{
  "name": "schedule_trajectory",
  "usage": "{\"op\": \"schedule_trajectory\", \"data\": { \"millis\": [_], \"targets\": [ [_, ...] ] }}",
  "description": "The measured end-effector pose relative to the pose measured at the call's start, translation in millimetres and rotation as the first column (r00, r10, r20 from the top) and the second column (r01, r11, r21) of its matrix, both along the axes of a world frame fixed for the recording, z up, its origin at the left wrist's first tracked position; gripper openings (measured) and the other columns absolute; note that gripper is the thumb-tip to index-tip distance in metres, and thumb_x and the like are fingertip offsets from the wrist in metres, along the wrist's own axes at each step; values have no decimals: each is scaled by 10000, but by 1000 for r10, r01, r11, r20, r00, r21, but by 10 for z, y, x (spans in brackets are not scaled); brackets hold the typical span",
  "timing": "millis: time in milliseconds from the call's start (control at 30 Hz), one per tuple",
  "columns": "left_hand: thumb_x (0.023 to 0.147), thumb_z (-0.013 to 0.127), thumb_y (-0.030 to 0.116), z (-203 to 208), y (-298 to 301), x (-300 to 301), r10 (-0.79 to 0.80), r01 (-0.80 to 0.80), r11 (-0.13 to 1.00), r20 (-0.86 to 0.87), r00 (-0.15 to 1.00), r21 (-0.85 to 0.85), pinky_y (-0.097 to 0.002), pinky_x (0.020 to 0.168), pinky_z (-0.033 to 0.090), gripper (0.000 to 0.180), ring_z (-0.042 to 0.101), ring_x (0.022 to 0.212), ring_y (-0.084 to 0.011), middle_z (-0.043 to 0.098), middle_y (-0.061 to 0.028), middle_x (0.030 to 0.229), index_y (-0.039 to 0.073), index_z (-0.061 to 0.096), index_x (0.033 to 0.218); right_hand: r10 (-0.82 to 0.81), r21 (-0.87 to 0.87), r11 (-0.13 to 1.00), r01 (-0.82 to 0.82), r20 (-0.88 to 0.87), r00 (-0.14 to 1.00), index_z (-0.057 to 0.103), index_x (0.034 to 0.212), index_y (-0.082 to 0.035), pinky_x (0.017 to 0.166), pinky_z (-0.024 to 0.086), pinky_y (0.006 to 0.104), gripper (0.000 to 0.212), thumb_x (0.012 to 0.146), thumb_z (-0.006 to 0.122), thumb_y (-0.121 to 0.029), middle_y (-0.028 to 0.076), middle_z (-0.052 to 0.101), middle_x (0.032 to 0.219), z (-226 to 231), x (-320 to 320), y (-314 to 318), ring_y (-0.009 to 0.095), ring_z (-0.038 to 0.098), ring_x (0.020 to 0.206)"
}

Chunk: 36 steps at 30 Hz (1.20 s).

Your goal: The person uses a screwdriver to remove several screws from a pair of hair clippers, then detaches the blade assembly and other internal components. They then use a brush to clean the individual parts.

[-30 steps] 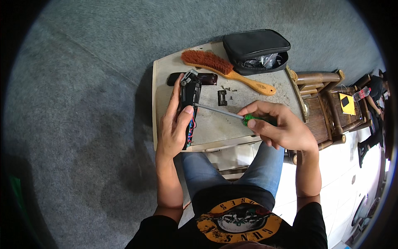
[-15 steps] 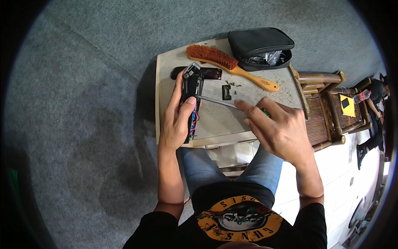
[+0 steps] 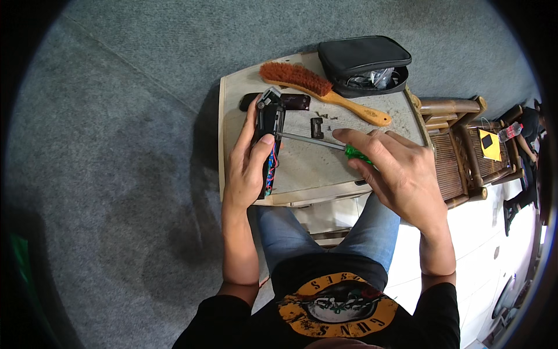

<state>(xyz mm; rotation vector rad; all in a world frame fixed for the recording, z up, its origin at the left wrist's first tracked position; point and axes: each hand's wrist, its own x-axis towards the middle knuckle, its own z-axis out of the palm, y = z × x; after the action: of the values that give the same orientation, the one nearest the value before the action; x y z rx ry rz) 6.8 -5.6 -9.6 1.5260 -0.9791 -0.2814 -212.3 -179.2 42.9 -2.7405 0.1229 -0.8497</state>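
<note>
My left hand (image 3: 250, 168) is wrapped round an opened hair clipper (image 3: 269, 125), its metal blade end pointing away from me and its coloured wires bared along the near part. My right hand (image 3: 401, 168) grips a screwdriver by its green handle (image 3: 356, 154). The metal shaft (image 3: 314, 141) runs left, and its tip meets the clipper's right side near my left thumb. To the right of the clipper lies a small black plastic part (image 3: 317, 128), with several tiny screws and metal bits (image 3: 324, 117) beside it. Behind the clipper rests a dark glossy cover (image 3: 297, 102).
A wooden-handled brush (image 3: 360, 111) with reddish bristles lies across the far side of the small table (image 3: 232, 87). Behind it stands an open black zip case (image 3: 365, 55) with clear-wrapped items inside. Bamboo chairs (image 3: 450, 166) are at the right, with another person (image 3: 526, 151) beyond.
My right hand has slid right and slightly down along the screwdriver, so more of the green handle shows. The clipper and my left hand stay nearly still.
</note>
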Motion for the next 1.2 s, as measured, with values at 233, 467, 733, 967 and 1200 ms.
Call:
{"op": "schedule_trajectory", "data": {
  "millis": [233,467,733,967,1200],
  "targets": [
    [1043,510,194,13,1,-12,22,-22,999,-27,999,26,-317,997,561,672,695,1164,-190,639,-184,1450,-32,377,1662,-71,108,992,69,16,997,576,1464,-140,662,568,440,548,948,747,-75,95,703,900,-40,21,72,278,728,763],
    [1043,515,218,48,1,-48,40,-36,998,-78,996,56,-244,685,569,673,713,915,-130,714,-135,1228,18,384,1673,28,-48,998,-28,4,1000,556,1481,-144,691,600,436,563,954,739,-68,93,693,917,19,10,-13,295,708,751],
    [1050,507,229,87,10,-49,28,-20,997,-98,995,76,-236,590,552,676,705,861,-118,720,-122,1133,32,371,1682,-71,31,997,70,16,997,544,1502,-126,704,599,428,582,957,746,-102,114,721,1018,-141,46,44,287,715,767],
    [1056,496,211,-41,18,10,7,-6,1000,-56,998,17,-250,716,584,667,713,911,-129,723,-123,1171,-11,365,1672,-16,-96,995,14,-15,1000,576,1477,-119,698,589,421,600,912,761,-45,94,712,977,-7,-13,-29,275,691,769],
    [1061,492,229,44,-21,-23,10,-6,999,-88,996,42,-216,559,549,664,697,822,-96,727,-120,1118,14,366,1676,-89,60,994,89,-3,996,588,1463,-135,668,575,436,603,895,777,-57,75,696,944,-75,13,79,264,682,771]
  ]
}}
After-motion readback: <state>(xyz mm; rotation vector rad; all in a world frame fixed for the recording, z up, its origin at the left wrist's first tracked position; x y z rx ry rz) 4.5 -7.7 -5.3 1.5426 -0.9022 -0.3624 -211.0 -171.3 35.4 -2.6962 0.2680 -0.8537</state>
